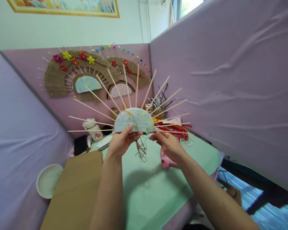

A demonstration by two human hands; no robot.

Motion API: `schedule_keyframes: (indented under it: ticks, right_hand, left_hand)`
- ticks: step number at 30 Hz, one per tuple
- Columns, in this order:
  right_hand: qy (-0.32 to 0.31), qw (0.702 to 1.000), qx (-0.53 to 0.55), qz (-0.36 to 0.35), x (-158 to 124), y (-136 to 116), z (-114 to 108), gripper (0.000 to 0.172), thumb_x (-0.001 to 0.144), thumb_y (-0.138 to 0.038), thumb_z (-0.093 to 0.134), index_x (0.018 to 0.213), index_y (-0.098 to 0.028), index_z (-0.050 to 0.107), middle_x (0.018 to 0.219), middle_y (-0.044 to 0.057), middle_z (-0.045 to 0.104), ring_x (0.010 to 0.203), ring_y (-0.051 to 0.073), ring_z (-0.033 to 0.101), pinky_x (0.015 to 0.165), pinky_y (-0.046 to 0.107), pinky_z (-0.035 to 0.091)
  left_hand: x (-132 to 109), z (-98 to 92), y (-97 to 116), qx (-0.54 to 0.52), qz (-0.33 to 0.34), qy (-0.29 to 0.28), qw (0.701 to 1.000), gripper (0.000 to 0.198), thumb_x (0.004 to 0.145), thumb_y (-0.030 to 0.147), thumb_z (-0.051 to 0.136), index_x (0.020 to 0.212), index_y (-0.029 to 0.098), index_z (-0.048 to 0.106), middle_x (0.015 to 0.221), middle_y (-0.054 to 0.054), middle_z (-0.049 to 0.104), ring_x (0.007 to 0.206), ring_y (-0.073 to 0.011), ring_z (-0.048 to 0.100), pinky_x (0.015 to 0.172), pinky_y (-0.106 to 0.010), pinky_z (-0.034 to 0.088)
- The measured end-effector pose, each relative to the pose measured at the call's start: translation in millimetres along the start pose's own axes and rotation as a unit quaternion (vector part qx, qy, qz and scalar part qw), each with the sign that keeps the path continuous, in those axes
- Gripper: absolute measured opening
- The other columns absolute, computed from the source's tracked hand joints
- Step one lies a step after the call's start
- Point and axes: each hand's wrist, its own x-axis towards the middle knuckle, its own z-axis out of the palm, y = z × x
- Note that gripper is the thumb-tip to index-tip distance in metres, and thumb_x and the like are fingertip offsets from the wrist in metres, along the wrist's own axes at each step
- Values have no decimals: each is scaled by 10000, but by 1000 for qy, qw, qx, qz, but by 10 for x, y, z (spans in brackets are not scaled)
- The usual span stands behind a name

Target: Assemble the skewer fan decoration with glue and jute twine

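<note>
Above the table I hold up a pale blue flowered half-disc with wooden sticks fanned out from its curved edge. My left hand grips its straight lower edge, thumb in front and fingers behind. Close to the half-disc's lower right corner, my right hand has thumb and fingers pinched by the lowest stick; what lies between the fingertips is too small to make out. A tangle of brown twine dangles below the half-disc, between my hands. On the table under my right hand lies a pink glue gun.
Two twine-woven fans with flowers hang on the pink back panel. Red pipe cleaners, a pot of dark twigs and a white jar stand at the table's back. A cardboard sheet and paper plate are at left.
</note>
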Motion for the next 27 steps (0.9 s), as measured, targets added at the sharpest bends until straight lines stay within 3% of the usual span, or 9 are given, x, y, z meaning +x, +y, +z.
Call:
schedule_keyframes:
  ticks: [4, 8, 12, 16, 20, 23, 27]
  right_hand:
    - [-76, 977, -196, 38, -172, 104, -457, 435, 785, -475, 651, 1114, -191, 652, 1089, 98, 709, 1027, 254, 627, 908, 376, 442]
    - [-127, 906, -391, 97, -301, 302, -763, 418, 626, -328, 798, 995, -169, 684, 1096, 144, 659, 1126, 355, 542, 957, 427, 398]
    - [-170, 843, -494, 131, -322, 497, -677, 562, 514, -289, 867, 1017, -155, 655, 1105, 160, 613, 1122, 382, 529, 872, 398, 433]
    - [-194, 818, -527, 129, -311, 560, -561, 410, 629, -274, 781, 994, -150, 638, 1038, 143, 621, 975, 314, 599, 754, 339, 437]
    - [-225, 828, -508, 77, -340, 369, -642, 160, 764, -241, 628, 897, -156, 654, 924, 103, 655, 838, 239, 616, 704, 300, 425]
    - [-232, 851, -471, 17, -393, 96, -701, 190, 874, -330, 543, 948, -186, 642, 927, 67, 669, 828, 204, 610, 721, 283, 441]
    - [-108, 939, -316, -84, -491, -194, -634, 340, 971, -450, 385, 918, -198, 606, 864, 60, 659, 743, 184, 586, 671, 298, 474]
  left_hand:
    - [36, -90, 105, -49, 72, 56, 995, 304, 670, 230, 824, 910, 171, 648, 772, -17, 749, 623, -162, 712, 563, -230, 575]
    - [44, -216, 186, -63, 131, 80, 986, 271, 700, 279, 807, 917, 191, 670, 798, -8, 755, 628, -151, 703, 574, -233, 581]
    - [36, -252, 178, -49, 169, 84, 981, 362, 658, 304, 843, 965, 205, 678, 843, 7, 758, 650, -152, 710, 616, -247, 586]
    - [61, -254, 127, -28, 180, 81, 980, 415, 621, 309, 873, 983, 219, 691, 845, 0, 761, 674, -160, 716, 637, -255, 585]
    - [114, -296, 68, -8, 185, 71, 980, 434, 630, 315, 870, 1015, 211, 698, 897, -28, 764, 726, -168, 718, 720, -286, 590]
    - [155, -309, -7, 13, 193, 75, 978, 458, 627, 314, 867, 1038, 203, 699, 971, -49, 758, 793, -184, 715, 783, -328, 584]
    - [186, -253, -160, 71, 183, 86, 977, 409, 665, 349, 829, 1024, 196, 709, 1031, -60, 743, 824, -204, 714, 832, -375, 569]
